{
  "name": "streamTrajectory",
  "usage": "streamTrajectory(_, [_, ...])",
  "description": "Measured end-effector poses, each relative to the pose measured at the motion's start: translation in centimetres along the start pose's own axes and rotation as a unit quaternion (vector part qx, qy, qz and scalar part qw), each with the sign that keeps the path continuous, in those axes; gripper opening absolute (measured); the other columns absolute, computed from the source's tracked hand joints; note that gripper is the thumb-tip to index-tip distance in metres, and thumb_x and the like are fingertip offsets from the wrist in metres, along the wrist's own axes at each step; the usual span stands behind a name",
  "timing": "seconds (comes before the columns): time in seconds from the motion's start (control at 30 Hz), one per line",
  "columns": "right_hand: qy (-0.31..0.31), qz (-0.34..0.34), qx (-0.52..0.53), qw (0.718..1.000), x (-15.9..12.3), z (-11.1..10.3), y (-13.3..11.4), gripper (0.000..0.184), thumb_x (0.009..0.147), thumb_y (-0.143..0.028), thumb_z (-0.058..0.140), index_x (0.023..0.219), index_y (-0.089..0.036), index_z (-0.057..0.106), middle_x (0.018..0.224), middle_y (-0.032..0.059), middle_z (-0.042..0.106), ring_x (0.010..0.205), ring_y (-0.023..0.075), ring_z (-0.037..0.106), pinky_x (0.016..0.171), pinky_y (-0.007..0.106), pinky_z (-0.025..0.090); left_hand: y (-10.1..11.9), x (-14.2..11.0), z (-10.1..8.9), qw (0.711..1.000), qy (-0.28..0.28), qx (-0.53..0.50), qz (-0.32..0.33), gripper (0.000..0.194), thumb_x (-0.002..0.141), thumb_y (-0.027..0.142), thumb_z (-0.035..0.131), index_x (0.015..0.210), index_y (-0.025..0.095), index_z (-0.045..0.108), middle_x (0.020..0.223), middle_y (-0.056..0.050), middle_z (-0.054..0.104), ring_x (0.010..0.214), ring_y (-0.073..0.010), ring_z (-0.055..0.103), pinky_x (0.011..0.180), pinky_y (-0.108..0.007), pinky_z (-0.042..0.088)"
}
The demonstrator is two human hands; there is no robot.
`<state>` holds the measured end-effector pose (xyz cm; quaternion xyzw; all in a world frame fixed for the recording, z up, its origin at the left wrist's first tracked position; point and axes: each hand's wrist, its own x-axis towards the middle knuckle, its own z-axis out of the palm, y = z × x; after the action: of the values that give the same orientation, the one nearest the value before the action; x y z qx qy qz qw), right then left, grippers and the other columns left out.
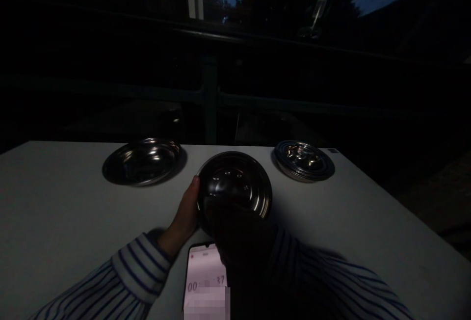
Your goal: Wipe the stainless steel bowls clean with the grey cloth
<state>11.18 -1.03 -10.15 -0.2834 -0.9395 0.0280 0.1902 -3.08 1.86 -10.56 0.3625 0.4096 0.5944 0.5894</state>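
A shiny steel bowl point(231, 177) is held tilted above the middle of the table, its inside facing me. My left hand point(189, 209) grips its left rim, thumb on the near side and the other fingers hidden behind. At the bowl's lower inside is my right hand point(245, 231), so dark that its fingers do not show. A black mass hangs below that hand; whether it is cloth or deep shadow I cannot tell. Just under the bowl lies a lit phone point(204, 271) with a timer on its screen, partly covered by the dark area.
On the white table point(73, 222), a wide steel dish point(143, 163) sits at the back left. Several nested steel bowls point(304, 160) stand at the back right. Beyond the far edge runs a dark rail, with a bottle point(319, 8) on a ledge by the window.
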Motion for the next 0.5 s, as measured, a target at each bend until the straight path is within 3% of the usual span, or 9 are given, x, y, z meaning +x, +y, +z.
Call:
streamTrajectory(0.13, [-0.043, 0.005, 0.012, 0.999, -0.7, -0.2, 1.0, 0.035, 0.083, -0.023, 0.048, 0.116, -0.010, 0.053, 0.116, 0.0147, 0.057, 0.109, 0.0258, 0.052, 0.087, 0.039, 0.047, 0.5, -0.1, 0.3, 0.999, -0.022, -0.021, -0.014, 0.052, 0.072, 0.059, 0.051, 0.101, 0.018, 0.066, 0.099, -0.007, 0.070, 0.110, -0.0287, 0.054, 0.098, -0.041, 0.035])
streamTrajectory(0.23, [-0.101, 0.054, 0.014, 0.993, -1.5, -0.6, 2.1, 0.033, 0.084, -0.030, 0.050, 0.113, -0.016, 0.056, 0.109, 0.0110, 0.062, 0.100, 0.0235, 0.059, 0.080, 0.035, 0.050, 0.7, -0.1, 0.5, 0.999, -0.024, -0.026, -0.015, 0.052, 0.071, 0.059, 0.053, 0.100, 0.018, 0.067, 0.102, -0.007, 0.070, 0.111, -0.0287, 0.053, 0.097, -0.039, 0.036])
streamTrajectory(0.33, [-0.115, 0.091, 0.008, 0.989, -2.2, -1.4, 2.8, 0.035, 0.083, -0.036, 0.052, 0.112, -0.017, 0.058, 0.103, 0.0114, 0.065, 0.092, 0.0235, 0.062, 0.074, 0.033, 0.051, 0.7, 0.0, 0.4, 0.999, -0.017, -0.022, -0.017, 0.052, 0.070, 0.059, 0.053, 0.099, 0.018, 0.067, 0.102, -0.007, 0.070, 0.111, -0.0288, 0.053, 0.098, -0.039, 0.036])
streamTrajectory(0.5, [-0.112, 0.051, 0.022, 0.992, -1.9, -2.3, 2.5, 0.037, 0.083, -0.035, 0.052, 0.116, -0.016, 0.055, 0.107, 0.0119, 0.063, 0.097, 0.0235, 0.060, 0.075, 0.033, 0.051, 0.7, 0.0, 0.3, 1.000, -0.003, -0.024, -0.015, 0.049, 0.072, 0.058, 0.052, 0.095, 0.019, 0.068, 0.099, -0.006, 0.071, 0.110, -0.0274, 0.054, 0.099, -0.037, 0.034])
